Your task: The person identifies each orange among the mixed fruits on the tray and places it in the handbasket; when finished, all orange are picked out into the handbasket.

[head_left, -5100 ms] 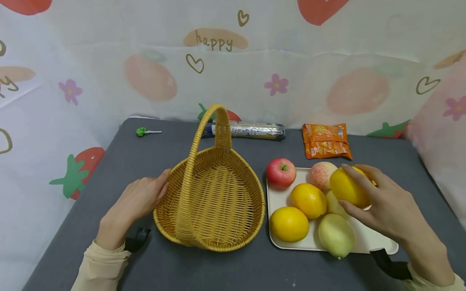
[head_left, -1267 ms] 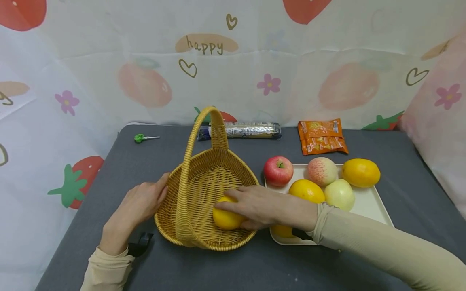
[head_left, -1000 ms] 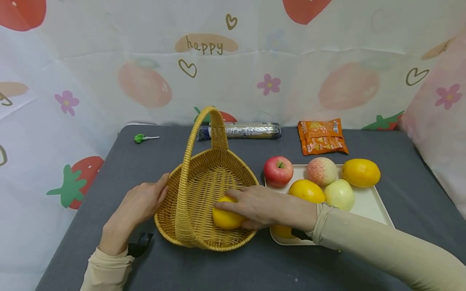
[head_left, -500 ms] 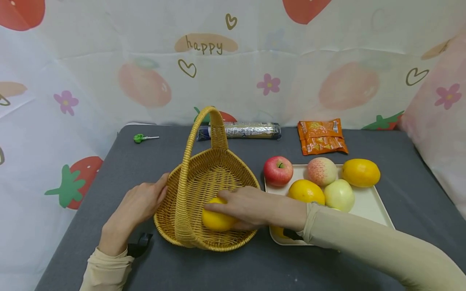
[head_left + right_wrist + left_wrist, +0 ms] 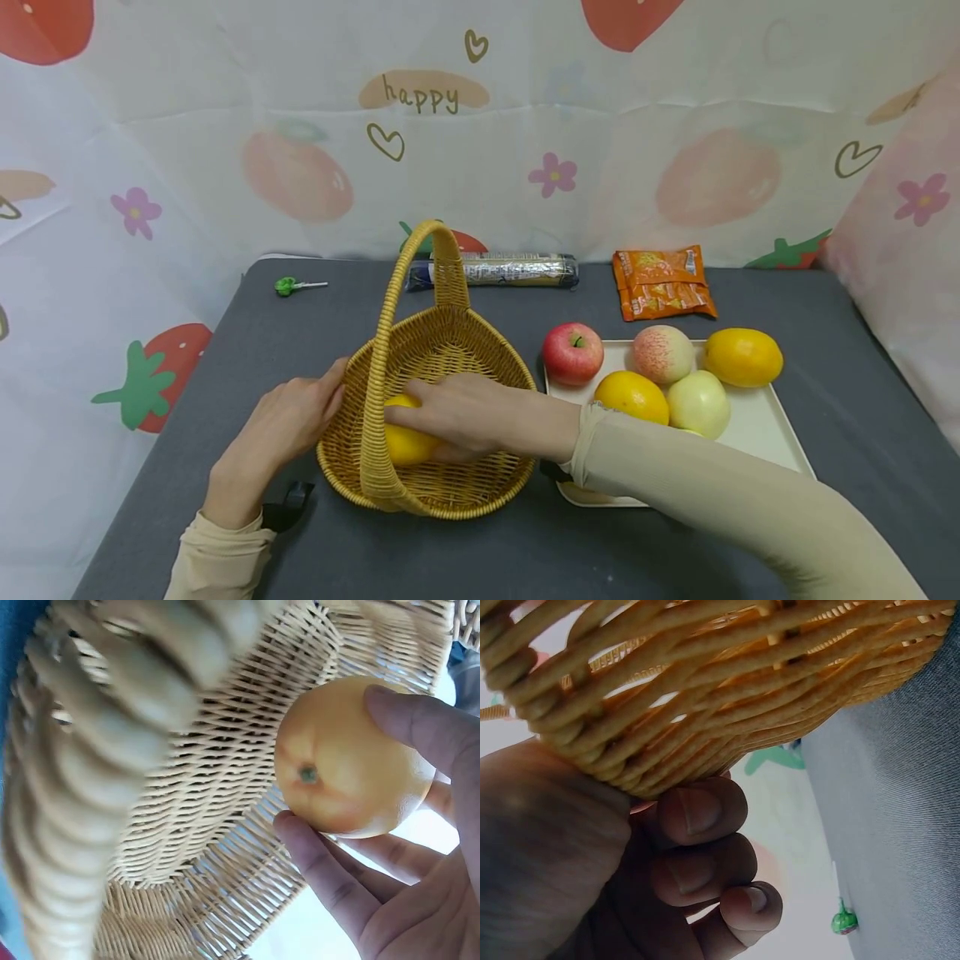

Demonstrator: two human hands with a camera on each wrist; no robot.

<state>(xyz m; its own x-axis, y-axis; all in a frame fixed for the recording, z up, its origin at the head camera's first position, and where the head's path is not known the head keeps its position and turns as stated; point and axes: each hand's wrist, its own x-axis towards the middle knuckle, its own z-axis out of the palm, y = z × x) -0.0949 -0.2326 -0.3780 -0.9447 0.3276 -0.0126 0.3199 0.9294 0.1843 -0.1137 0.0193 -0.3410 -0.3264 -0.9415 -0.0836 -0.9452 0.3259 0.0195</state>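
My left hand (image 5: pixel 285 425) grips the left rim of a woven wicker basket (image 5: pixel 468 483) with a tall arched handle. In the left wrist view its fingers (image 5: pixel 705 874) are curled under the weave. My right hand (image 5: pixel 476 412) reaches inside the basket and holds an orange (image 5: pixel 408 437) low at the left, partly behind the handle. The right wrist view shows thumb and fingers around the orange (image 5: pixel 345 761), its green stem spot toward the camera. Apart from that orange, the visible basket floor is bare weave.
To the right, a white tray (image 5: pixel 761 433) bears a peach (image 5: pixel 663 354), a pale green fruit (image 5: pixel 699 404) and yellow fruits (image 5: pixel 742 357). A red apple (image 5: pixel 573 353) sits at its corner. Behind lie a lollipop (image 5: pixel 288 286), a long packet (image 5: pixel 517 270) and an orange snack bag (image 5: pixel 664 283).
Since about five seconds ago, my right hand has gone from the tray into the basket with a yellow fruit. Over the last second it has slid the orange leftward. The left hand stays put.
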